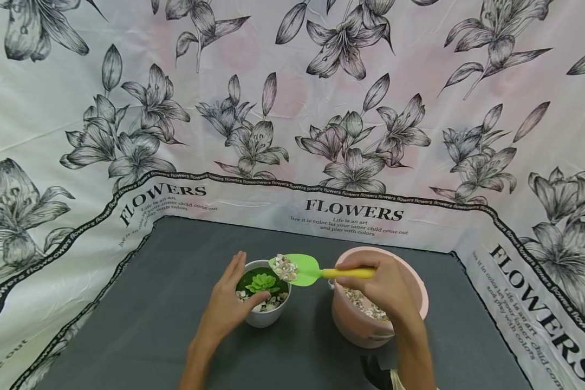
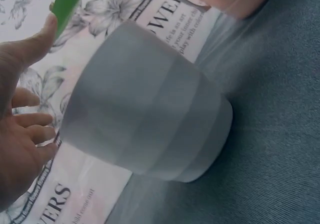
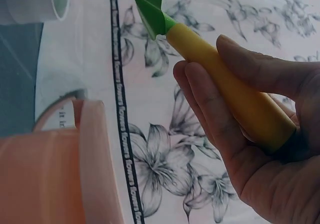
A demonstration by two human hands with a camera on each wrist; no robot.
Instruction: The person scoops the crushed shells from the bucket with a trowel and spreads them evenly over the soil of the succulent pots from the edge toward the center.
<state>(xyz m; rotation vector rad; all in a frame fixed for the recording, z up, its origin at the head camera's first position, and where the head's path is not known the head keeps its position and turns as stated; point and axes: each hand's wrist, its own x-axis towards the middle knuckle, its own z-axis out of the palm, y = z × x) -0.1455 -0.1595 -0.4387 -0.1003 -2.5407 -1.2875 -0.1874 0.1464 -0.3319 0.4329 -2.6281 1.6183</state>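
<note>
A small white pot (image 1: pixel 265 320) holds a green succulent (image 1: pixel 263 282) with pale stones around it. My left hand (image 1: pixel 226 303) is at the pot's left side, its thumb over the near rim; in the left wrist view its fingers (image 2: pixel 42 134) are loosely bent beside the pot's grey-looking wall (image 2: pixel 145 104). My right hand (image 1: pixel 387 284) grips the yellow handle (image 3: pixel 232 89) of a small green trowel (image 1: pixel 308 271). Small pebbles (image 1: pixel 285 267) lie on the trowel's tip, held over the pot's right rim. Beneath the right hand stands a pink bucket (image 1: pixel 356 327) containing more pebbles (image 1: pixel 365 306).
Both containers stand on a dark grey tabletop (image 1: pixel 141 314), the bucket to the right of the pot. A white cloth (image 1: pixel 253 200) printed with flowers and lettering rises around the back and sides. A black object (image 1: pixel 376 374) shows near my right forearm.
</note>
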